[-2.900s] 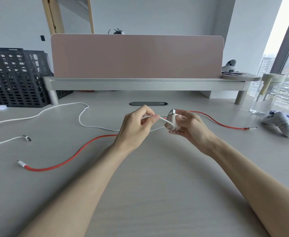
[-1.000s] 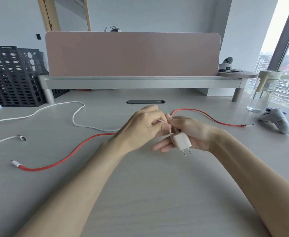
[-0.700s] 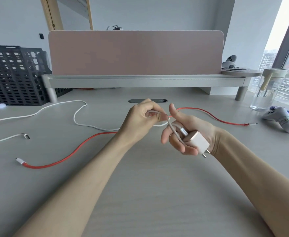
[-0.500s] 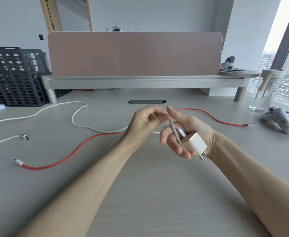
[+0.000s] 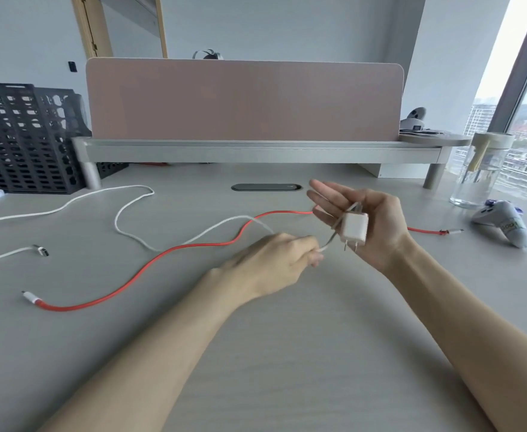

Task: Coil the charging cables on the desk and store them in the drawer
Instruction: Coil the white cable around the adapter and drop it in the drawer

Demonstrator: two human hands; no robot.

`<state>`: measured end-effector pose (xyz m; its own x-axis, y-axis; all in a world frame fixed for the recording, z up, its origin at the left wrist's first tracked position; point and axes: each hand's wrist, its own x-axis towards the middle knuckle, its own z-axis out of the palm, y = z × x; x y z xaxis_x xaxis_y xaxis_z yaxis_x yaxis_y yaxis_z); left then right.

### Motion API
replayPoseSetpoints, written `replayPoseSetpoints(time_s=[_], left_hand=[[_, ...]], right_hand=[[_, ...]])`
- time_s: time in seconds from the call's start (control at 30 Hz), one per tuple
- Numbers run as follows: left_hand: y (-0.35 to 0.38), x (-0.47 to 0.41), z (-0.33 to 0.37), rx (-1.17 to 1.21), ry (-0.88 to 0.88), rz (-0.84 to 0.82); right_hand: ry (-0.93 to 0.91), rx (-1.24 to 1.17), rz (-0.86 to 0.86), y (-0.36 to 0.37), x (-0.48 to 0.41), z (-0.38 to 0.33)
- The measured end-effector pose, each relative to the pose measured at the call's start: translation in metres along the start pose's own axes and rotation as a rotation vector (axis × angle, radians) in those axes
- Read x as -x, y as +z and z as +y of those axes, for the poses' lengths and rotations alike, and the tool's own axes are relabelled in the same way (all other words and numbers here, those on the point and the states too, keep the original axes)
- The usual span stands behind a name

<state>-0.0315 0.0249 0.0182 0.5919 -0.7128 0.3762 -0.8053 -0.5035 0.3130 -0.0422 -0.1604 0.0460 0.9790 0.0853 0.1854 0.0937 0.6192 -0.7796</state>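
My right hand is raised palm-up over the desk with a white plug adapter in it, prongs pointing down and fingers stretched out. From the adapter a white cable runs left across the desk in loose bends. My left hand, blurred, pinches this cable just below and left of the adapter. A red cable lies on the desk under both hands, from a white plug at front left to a plug at the right. A second white cable end lies at the left. No drawer is in view.
A black mesh file rack stands at the back left. A grey monitor shelf with a pink screen spans the back. At the right stand a glass jar and a grey game controller.
My right hand has turned palm-up and opened its fingers, with the adapter upright in it. My left hand has dropped down and toward me along the white cable, pulling a loop over the red cable.
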Motion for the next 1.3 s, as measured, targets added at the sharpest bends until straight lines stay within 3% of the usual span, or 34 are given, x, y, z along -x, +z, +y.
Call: replayPoseSetpoints(time_s=[0.17,0.33,0.43,0.67,1.0,1.17,1.3], left_hand=[[-0.022,-0.003,0.004,0.191,0.032,0.218],[-0.029,-0.002,0.003,0.374,-0.071,0.291],[-0.029,-0.002,0.001,0.412,-0.118,0.311],[-0.024,-0.005,-0.004,0.607,-0.097,0.326],[-0.016,-0.006,-0.009,0.707,-0.031,0.302],[-0.004,-0.010,-0.015,0.752,-0.041,0.313],[0.003,-0.007,-0.020,0.586,-0.101,0.183]], right_hand=[[0.235,0.275,0.031,0.008,0.009,0.002],[0.587,0.535,-0.315,0.021,0.012,0.013],[0.695,0.559,-0.433,0.023,0.014,0.012],[0.736,0.552,-0.567,0.024,0.017,0.002],[0.818,0.630,-0.561,0.029,0.017,0.013],[0.650,0.506,-0.492,0.035,0.019,0.010],[0.432,0.217,-0.384,0.031,0.014,0.008]])
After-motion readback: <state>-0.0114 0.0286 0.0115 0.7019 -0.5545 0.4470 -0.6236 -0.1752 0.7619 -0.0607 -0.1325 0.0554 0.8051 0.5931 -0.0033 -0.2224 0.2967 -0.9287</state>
